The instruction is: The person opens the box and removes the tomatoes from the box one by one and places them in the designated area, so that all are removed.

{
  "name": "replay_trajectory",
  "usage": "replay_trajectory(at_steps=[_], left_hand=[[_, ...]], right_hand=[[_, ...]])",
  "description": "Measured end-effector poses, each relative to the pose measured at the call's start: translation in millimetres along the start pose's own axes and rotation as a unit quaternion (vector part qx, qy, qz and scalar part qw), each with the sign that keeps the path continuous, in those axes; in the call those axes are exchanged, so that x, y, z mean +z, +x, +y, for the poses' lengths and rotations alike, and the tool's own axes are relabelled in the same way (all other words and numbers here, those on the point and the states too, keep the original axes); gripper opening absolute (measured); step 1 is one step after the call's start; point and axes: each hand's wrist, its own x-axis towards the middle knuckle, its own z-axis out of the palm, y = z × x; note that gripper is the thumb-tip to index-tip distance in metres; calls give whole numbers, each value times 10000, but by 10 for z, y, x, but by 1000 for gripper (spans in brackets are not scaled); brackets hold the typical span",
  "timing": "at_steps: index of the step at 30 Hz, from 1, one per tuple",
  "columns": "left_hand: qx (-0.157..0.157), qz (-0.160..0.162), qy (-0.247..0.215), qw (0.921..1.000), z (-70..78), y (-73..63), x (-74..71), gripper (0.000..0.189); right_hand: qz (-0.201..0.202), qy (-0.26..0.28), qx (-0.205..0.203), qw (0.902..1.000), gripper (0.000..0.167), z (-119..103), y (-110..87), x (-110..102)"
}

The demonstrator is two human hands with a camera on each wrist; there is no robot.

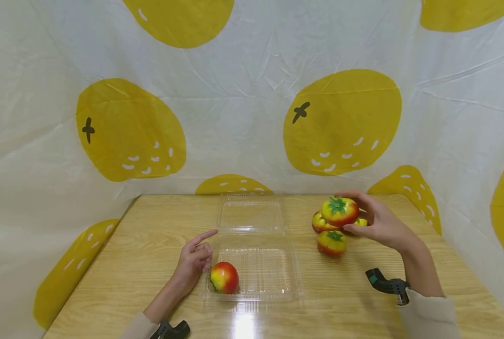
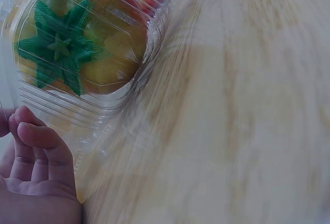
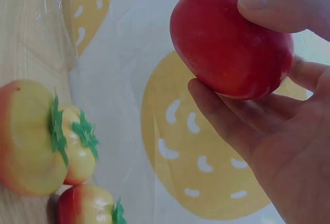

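My right hand holds a red-and-yellow artificial persimmon with a green leafy top, thumb on one side and fingers on the other. In the right wrist view its smooth red underside faces the camera. Behind and below it, three more persimmons sit bunched together, partly hidden. To the left stands a clear hinged plastic container, lid folded back. One persimmon lies on its side in its front left corner. My left hand pinches the container's left rim, index finger extended.
The raised lid lies toward the back edge of the wooden table. A white cloth printed with yellow fruit hangs behind the table and along its sides.
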Motion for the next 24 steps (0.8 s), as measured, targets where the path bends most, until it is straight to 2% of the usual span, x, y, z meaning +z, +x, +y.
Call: replay_trajectory(at_steps=[6,12,17,24], left_hand=[[-31,-46,-24,10000,3,-5,-2,53],[-17,-78,-42,10000,16,-7,6,54],[-13,-65,-35,10000,12,-6,3,53],[6,-74,-11,10000,4,-2,-5,52]], right_hand=[[106,-298,193,9993,63,48,-88,-83],[191,-626,160,9977,62,135,-190,-158],[77,-412,266,9988,63,249,-275,-239],[-56,-268,621,9977,61,422,-386,-334]])
